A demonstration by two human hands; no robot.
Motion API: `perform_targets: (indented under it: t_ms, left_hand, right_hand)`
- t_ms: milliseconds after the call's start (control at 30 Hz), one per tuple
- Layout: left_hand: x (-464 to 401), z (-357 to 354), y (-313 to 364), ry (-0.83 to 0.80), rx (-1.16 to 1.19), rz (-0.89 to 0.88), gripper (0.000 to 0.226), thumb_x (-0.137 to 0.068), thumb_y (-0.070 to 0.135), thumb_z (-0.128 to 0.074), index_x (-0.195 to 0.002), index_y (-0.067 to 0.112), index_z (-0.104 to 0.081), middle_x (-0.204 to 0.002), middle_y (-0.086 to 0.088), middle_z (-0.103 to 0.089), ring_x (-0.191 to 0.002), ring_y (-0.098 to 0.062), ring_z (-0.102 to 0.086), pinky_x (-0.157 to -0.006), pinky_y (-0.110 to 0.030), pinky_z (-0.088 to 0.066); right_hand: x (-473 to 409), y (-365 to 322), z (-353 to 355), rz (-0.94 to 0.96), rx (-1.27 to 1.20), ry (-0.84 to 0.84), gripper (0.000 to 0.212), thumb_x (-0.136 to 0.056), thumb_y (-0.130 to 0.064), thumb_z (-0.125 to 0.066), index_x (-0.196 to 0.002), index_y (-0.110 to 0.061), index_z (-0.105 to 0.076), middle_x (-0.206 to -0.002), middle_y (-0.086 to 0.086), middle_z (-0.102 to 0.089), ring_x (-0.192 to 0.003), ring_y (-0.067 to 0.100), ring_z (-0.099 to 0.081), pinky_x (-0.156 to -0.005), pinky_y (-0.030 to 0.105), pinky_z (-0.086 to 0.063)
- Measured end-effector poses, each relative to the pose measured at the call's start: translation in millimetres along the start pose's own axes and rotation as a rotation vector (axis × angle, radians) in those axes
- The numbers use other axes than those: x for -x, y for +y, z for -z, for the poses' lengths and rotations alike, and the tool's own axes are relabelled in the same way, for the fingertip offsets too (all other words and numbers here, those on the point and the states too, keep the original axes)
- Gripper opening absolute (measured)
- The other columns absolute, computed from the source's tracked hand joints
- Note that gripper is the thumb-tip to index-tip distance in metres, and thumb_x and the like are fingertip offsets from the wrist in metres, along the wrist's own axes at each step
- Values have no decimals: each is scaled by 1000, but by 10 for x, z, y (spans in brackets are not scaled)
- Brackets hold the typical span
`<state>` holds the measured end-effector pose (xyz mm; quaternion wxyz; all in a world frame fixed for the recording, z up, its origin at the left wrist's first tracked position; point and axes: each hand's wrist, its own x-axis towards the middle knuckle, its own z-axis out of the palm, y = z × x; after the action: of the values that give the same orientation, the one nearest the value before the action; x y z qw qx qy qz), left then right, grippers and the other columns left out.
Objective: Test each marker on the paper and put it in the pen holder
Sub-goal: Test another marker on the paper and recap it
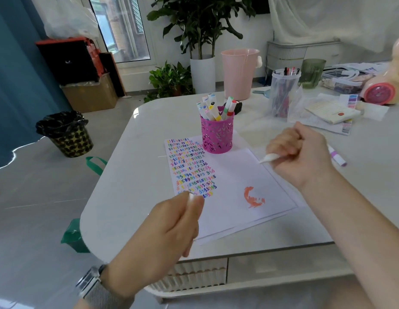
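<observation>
The right hand (303, 157) grips a white marker (269, 157) above the paper (234, 175) on the table (131, 175), the left hand (171, 226) pinches a small white thing, likely its cap (190, 198), and the pink pen holder (217, 134), full of markers, stands on the paper's far edge.

Bench (136, 175): white, glossy, rounded corners
Floor (38, 197): pale grey tiles — bright glare
Window (118, 25): daylit, far beyond the hands
Wall (11, 74): teal, left
Plant (200, 21): tall — white pot
</observation>
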<state>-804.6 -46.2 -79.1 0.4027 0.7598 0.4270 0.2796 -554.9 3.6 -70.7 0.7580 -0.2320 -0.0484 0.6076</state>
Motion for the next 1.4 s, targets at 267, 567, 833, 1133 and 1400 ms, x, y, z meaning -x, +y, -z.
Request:
perform_targets:
  t_ms: [267,567,833,1133,1400]
  left_hand:
    - [-75,-225,-98,41,-365,-40,41,-89,51,-30,-69,16,-37,-63,-5,-55,-65,-23,-59,-68,-47,-48]
    - [-99,-180,-256,104,-604,-148,23,-92,46,-36,-89,23,-36,-96,13,-47,-96,-8,-42,-84,-23,-38]
    - [-98,-109,-289,87,-764,-75,25,-92,48,-40,-98,24,-33,-110,11,-43,-112,-10,-39,-93,-22,-35]
    - [-116,-35,-322,-8,-759,59,31,-92,47,-46,-94,21,-30,-131,6,-41,-141,-14,-19,-110,-23,-20]
    - [-116,-30,-311,22,-746,68,31,-91,49,-47,-96,21,-33,-108,7,-46,-100,-10,-43,-75,-20,-31]
  right_hand:
    - [19,354,-147,-103,653,-128,66,-98,-55,-22,-67,-7,-56,-49,7,-49,-46,18,-35,-49,24,-29]
    - [-66,499,30,-47,1133,-184,32,-88,-44,-62,-81,-14,-71,-63,-2,-66,-50,9,-52,-50,21,-44]
    - [-149,840,193,401,1536,-147,27,-81,-16,-68,-58,-14,-52,-42,-9,-54,-37,2,-45,-41,14,-36]
    - [-196,885,315,432,1568,-111,41,-71,-16,-76,-52,-13,-40,-42,-3,-51,-39,3,-46,-42,16,-35]
    - [-183,895,328,393,1588,-217,42,-71,-7,-73,-52,-14,-36,-51,10,-47,-42,5,-59,-46,24,-39]
